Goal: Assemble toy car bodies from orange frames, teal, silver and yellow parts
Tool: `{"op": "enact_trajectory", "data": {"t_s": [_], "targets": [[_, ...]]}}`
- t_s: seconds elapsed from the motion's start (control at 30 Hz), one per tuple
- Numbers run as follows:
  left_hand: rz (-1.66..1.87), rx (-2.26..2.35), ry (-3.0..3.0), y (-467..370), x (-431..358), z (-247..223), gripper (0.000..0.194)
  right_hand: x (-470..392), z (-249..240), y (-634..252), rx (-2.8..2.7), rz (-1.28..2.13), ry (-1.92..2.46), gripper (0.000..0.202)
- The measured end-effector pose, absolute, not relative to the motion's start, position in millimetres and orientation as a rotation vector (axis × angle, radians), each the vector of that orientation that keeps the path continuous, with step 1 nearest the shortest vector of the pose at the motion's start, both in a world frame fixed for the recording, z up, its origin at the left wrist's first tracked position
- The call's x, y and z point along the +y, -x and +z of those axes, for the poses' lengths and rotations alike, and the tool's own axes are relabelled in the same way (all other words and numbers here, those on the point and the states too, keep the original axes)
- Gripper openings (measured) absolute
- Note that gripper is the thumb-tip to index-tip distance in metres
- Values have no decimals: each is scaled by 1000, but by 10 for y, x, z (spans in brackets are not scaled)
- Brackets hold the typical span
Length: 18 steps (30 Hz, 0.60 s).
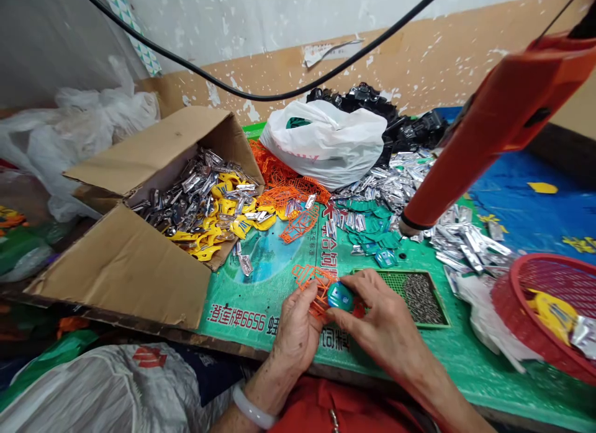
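Note:
My left hand [298, 327] is closed on an orange plastic lattice piece [308, 275], low over the front of the green table. Beside it, my right hand [384, 315] pinches a rounded green plastic part [340, 296] between thumb and fingers. The green part is against or very near the lattice piece; contact is partly hidden by the fingers. Something red shows under my right fingers, too covered to name. Just beyond that hand sits a green mesh tray [393, 283] with small metal screws [423, 296].
A tool with an orange-red body [470, 141] hangs at the right. Left, an open cardboard box [125, 272] spills metal and yellow parts [205, 241]. Behind are a white bag [326, 144], green parts [375, 225] and metal strips [465, 241]. A red basket [505, 296] stands right.

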<state>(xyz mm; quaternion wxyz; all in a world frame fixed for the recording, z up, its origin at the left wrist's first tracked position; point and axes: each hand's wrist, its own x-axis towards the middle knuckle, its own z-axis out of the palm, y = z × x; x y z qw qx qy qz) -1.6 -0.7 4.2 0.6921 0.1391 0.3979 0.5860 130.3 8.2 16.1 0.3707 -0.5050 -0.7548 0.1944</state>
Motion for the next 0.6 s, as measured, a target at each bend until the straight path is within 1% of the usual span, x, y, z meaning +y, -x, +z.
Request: {"op": "enact_trajectory", "data": {"t_s": [0.1, 0.23, 0.43, 0.6], "targets": [[1302, 882, -280, 19, 2, 58, 26, 100, 150, -1396, -1865, 456, 1298, 21], [1301, 887, -267, 13, -1, 65, 25, 87, 151, -1395, -1879, 452, 1269, 24], [1315, 884, -293, 8, -7, 72, 22, 58, 146, -1236, -1931, 336, 1255, 27], [1315, 862, -296, 13, -10, 88, 22, 68, 120, -1214, -1965, 314, 1267, 31]]}}
